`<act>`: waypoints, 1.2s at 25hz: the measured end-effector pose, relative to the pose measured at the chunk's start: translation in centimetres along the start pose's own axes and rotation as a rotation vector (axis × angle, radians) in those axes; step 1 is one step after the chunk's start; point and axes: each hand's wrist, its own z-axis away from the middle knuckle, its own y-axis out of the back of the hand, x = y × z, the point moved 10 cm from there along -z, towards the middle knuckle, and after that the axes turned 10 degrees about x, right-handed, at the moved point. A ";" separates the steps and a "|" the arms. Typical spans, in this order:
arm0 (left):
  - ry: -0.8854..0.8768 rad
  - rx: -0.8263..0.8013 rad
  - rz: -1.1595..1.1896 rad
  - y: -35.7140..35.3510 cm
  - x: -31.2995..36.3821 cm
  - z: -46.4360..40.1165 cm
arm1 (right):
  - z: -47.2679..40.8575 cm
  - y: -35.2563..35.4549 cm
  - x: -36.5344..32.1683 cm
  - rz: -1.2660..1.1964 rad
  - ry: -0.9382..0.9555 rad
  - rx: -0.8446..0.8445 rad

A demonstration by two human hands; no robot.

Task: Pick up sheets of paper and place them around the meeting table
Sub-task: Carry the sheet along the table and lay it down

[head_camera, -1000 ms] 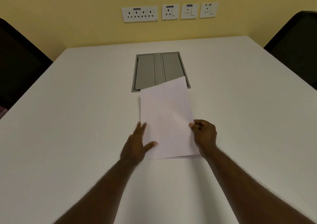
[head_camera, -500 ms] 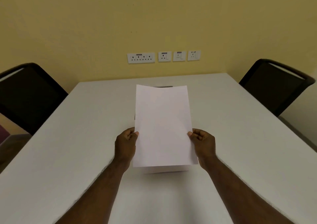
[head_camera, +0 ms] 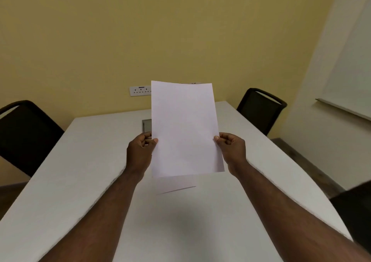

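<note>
A white sheet of paper (head_camera: 183, 129) is held upright above the white meeting table (head_camera: 84, 161). My left hand (head_camera: 139, 151) pinches its left edge and my right hand (head_camera: 232, 151) pinches its right edge, both about two thirds down the sheet. Below the raised sheet, a stack of paper (head_camera: 174, 185) lies flat on the table, mostly hidden behind the sheet; only its near edge shows.
A black chair (head_camera: 24, 133) stands at the table's left side, another black chair (head_camera: 261, 109) at the far right, and a dark chair back (head_camera: 355, 207) at the near right. A grey cable hatch (head_camera: 147, 125) sits in the table. Wall sockets (head_camera: 140, 90) are behind.
The top sheet was lifted off the stack with both hands and raised upright. The view tilted up, showing more wall and chairs.
</note>
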 end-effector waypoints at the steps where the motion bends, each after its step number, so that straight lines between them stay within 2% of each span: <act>1: -0.013 -0.030 0.016 -0.4 1.1 1.0 | 0.8 1.6 -1.1 -0.001 0.007 0.015; 7: -0.030 -0.164 0.074 -4.2 5.6 9.4 | 4.7 12.0 -5.6 0.031 0.047 0.119; 15: 0.008 -0.287 -0.042 -12.2 4.3 20.8 | 3.8 26.2 -4.6 0.164 0.048 0.200; 23: 0.002 -0.319 -0.199 -21.0 1.5 32.1 | 0.9 36.8 -3.6 0.356 0.073 0.110; 30: 0.041 -0.349 -0.321 -26.7 -3.2 35.8 | -2.7 39.8 0.1 0.519 0.065 0.010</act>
